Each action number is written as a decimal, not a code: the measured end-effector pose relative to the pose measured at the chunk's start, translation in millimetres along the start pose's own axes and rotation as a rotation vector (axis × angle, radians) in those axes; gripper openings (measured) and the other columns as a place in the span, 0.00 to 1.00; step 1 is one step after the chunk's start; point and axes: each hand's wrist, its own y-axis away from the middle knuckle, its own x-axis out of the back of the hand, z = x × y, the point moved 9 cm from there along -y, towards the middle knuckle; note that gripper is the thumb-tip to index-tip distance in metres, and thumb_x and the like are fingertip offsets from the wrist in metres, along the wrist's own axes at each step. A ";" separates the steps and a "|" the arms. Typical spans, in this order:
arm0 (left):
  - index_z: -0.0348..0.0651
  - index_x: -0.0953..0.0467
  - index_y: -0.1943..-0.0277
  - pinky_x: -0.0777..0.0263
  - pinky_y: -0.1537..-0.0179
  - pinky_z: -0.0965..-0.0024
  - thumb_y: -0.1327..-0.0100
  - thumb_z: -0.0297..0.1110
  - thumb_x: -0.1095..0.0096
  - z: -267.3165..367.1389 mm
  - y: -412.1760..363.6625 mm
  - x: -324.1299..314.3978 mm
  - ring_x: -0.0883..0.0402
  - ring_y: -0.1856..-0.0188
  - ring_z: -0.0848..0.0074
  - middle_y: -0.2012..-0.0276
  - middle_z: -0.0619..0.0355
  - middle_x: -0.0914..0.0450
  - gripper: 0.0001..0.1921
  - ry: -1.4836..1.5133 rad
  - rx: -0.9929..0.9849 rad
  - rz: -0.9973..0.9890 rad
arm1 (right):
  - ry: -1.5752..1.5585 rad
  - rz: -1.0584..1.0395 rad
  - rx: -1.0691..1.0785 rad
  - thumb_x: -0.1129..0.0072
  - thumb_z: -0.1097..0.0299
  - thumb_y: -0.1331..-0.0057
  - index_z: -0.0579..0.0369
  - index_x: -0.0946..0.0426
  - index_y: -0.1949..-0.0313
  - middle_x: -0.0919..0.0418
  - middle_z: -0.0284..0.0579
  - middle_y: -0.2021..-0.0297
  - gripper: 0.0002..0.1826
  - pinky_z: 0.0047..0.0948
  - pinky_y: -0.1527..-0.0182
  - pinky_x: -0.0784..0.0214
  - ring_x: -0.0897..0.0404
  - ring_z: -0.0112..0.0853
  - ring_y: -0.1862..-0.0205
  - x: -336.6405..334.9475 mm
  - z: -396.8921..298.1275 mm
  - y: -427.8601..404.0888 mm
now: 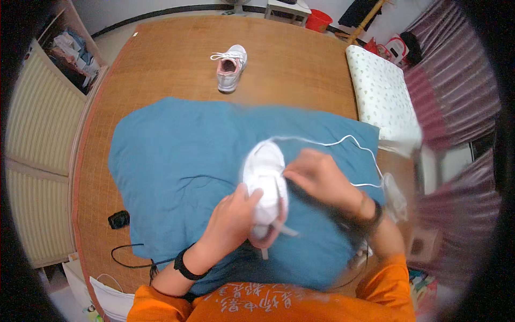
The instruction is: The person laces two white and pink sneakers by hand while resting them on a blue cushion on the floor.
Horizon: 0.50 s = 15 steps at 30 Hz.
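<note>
A white sneaker [265, 181] with pink lining lies over the blue pillow or folded quilt [177, 153], toe pointing away from me. My left hand [237, 213] grips its left side, the thumb on the tongue area. My right hand [318, 173] is blurred beside the shoe's right edge, fingertips pinched close together; whether a lace is between them is not clear. A long white shoelace [336, 143] runs from near the toe to the right and loops back behind my right hand. The matching sneaker [232, 68], with its lace tied in, stands farther off on the mat.
A brown woven mat [161, 56] covers the bed. On the right lie a patterned white pillow [378, 92] and a whitish, blurred item [393, 197]. A small black object [118, 219] and a black cable [124, 263] are at left. A red bucket [319, 20] stands beyond the bed.
</note>
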 end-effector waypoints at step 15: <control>0.38 0.22 0.52 0.27 0.53 0.56 0.41 0.34 0.30 14.3 -4.8 9.3 0.24 0.55 0.53 0.60 0.47 0.28 0.15 -0.026 -0.127 0.087 | 0.115 -0.310 -0.030 0.42 0.62 0.30 0.61 0.18 0.63 0.18 0.59 0.61 0.14 0.50 0.53 0.26 0.18 0.56 0.57 -39.7 15.1 -23.7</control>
